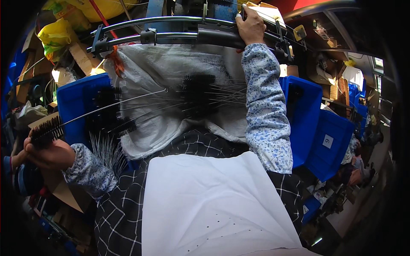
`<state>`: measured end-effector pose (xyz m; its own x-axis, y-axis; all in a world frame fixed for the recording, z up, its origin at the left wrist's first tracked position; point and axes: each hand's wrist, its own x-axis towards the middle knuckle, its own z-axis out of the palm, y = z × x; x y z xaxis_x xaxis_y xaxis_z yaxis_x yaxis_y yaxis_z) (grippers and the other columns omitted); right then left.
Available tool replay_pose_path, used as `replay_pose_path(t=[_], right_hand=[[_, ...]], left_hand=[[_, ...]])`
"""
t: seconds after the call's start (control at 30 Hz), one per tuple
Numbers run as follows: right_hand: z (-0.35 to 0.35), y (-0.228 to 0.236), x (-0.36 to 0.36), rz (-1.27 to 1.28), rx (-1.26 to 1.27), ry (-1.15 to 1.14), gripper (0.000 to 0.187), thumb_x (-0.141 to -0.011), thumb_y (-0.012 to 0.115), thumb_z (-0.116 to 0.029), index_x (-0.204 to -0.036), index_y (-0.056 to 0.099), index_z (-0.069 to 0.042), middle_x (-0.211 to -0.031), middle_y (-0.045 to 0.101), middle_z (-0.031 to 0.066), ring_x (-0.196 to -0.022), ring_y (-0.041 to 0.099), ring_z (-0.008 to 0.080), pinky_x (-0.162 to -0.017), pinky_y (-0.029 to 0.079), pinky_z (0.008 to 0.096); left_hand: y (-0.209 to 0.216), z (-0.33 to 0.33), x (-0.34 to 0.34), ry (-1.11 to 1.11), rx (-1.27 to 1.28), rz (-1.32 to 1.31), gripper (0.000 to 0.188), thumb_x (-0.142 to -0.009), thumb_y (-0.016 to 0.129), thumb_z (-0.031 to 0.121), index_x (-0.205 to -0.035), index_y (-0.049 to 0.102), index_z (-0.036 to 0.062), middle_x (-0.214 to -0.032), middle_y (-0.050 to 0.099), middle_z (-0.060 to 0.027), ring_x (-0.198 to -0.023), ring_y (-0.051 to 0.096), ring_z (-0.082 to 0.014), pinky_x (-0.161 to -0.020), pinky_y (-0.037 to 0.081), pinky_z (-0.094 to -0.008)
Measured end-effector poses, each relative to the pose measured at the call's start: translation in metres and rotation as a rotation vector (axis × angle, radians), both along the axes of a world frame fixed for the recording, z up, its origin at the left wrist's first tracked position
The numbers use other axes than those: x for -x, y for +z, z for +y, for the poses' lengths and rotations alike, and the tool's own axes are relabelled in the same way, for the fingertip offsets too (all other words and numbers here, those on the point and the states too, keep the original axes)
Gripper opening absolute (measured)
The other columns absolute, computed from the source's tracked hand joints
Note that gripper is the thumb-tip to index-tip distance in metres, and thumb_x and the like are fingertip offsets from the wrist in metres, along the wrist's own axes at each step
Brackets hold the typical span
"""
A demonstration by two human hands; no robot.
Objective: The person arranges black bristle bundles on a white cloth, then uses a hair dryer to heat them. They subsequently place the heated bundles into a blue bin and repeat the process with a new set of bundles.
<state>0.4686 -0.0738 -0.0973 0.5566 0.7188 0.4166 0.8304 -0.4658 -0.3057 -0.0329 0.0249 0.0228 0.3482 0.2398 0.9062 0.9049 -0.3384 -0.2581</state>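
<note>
My left hand (50, 154), at the far left, is closed around the black bristle end of a twisted-wire brush (106, 102). The brush's thin metal stem points right and ends in a small loop over the white sheet in my lap. My right hand (251, 27) reaches to the far side, closed at the right part of a metal rail frame (175, 37); what its fingers grip is hidden. Between my arms, several more black wire brushes (196, 96) lie in a pile on the white sheet (149, 64), their stems fanning out both ways.
Blue bins stand at my left (79, 94) and right (305, 115); the left one holds black brushes. Thin wires (106, 153) bunch beside my left sleeve. Yellow bags (55, 36) and cardboard lie at the far left. Some skin with a blue edge (15, 161) shows by my left hand, unclear whose.
</note>
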Motion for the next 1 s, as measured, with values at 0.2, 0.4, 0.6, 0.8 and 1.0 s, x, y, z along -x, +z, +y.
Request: replay_pose_path(t=[0.2, 0.4, 0.6, 0.8, 1.0], right_hand=[[0.013, 0.015, 0.028, 0.096, -0.050, 0.019, 0.037, -0.070, 0.056, -0.016, -0.103, 0.053, -0.002, -0.093, 0.056, 0.0172, -0.087, 0.053, 0.0311, -0.078, 0.041, 0.0395], [0.026, 0.010, 0.039, 0.026, -0.043, 0.016, 0.032, -0.070, 0.054, -0.014, -0.099, 0.055, -0.001, -0.091, 0.056, 0.0153, -0.086, 0.053, 0.0302, -0.075, 0.042, 0.0394], [0.043, 0.019, 0.068, 0.001, 0.015, -0.015, 0.034, -0.072, 0.053, -0.017, -0.103, 0.052, -0.003, -0.090, 0.057, 0.0120, -0.083, 0.055, 0.0272, -0.071, 0.042, 0.0405], [0.051, 0.018, 0.077, 0.018, 0.057, -0.011, 0.038, -0.073, 0.053, -0.019, -0.109, 0.050, -0.005, -0.097, 0.056, 0.0087, -0.090, 0.053, 0.0247, -0.077, 0.037, 0.0441], [0.025, 0.016, 0.042, -0.014, 0.046, 0.012, 0.038, -0.073, 0.055, -0.021, -0.107, 0.051, -0.006, -0.095, 0.056, 0.0126, -0.090, 0.052, 0.0283, -0.079, 0.037, 0.0436]], left_hand=[[0.005, -0.016, -0.015, 0.035, -0.007, 0.117, 0.018, -0.077, 0.057, 0.008, -0.088, 0.049, -0.0035, -0.086, 0.054, -0.0150, -0.075, 0.057, -0.0271, -0.067, 0.048, -0.0330], [0.003, -0.009, 0.001, -0.008, 0.027, 0.072, 0.014, -0.072, 0.061, 0.005, -0.080, 0.051, -0.0006, -0.078, 0.055, -0.0130, -0.070, 0.056, -0.0270, -0.063, 0.046, -0.0336], [0.008, -0.012, -0.021, -0.009, 0.054, 0.083, 0.011, -0.075, 0.057, 0.006, -0.078, 0.050, -0.0014, -0.075, 0.054, -0.0127, -0.067, 0.055, -0.0273, -0.060, 0.046, -0.0336], [0.010, -0.017, -0.045, -0.045, 0.087, 0.026, 0.012, -0.071, 0.059, 0.000, -0.077, 0.049, -0.0002, -0.074, 0.053, -0.0113, -0.067, 0.054, -0.0258, -0.062, 0.045, -0.0319], [0.003, -0.011, -0.027, 0.020, 0.093, 0.048, 0.016, -0.068, 0.061, 0.000, -0.078, 0.050, -0.0004, -0.076, 0.054, -0.0131, -0.070, 0.055, -0.0278, -0.064, 0.045, -0.0336]])
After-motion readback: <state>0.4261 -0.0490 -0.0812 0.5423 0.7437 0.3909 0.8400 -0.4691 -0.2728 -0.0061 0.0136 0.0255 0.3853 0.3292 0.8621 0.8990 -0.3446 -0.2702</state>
